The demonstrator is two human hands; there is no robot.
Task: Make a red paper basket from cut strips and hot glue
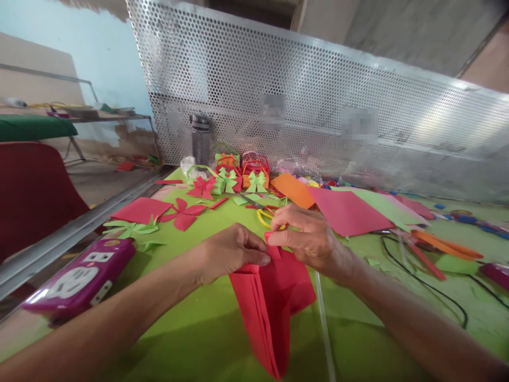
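A folded red paper bag (278,297) hangs tilted over the green table, its pleated side toward me. My left hand (234,249) is closed, with thumb and fingers pinching the bag's upper edge. Opposite it, my right hand (308,236) pinches a narrow red paper strip (273,249) at the top of the bag; the fingers partly hide the strip's end. Just beyond my hands lie scissors (262,217) with yellow handles, partly covered by my right hand. A white strip or tube (325,323) runs along the table beside the bag.
Small paper bags with bows (228,180) stand at the back, near a dark bottle (200,140) and a perforated metal panel (238,69). Coloured sheets (350,212) lie at right. A red bow cutout (183,213) and purple power strip (83,278) are at left. A black cable (425,284) crosses the right.
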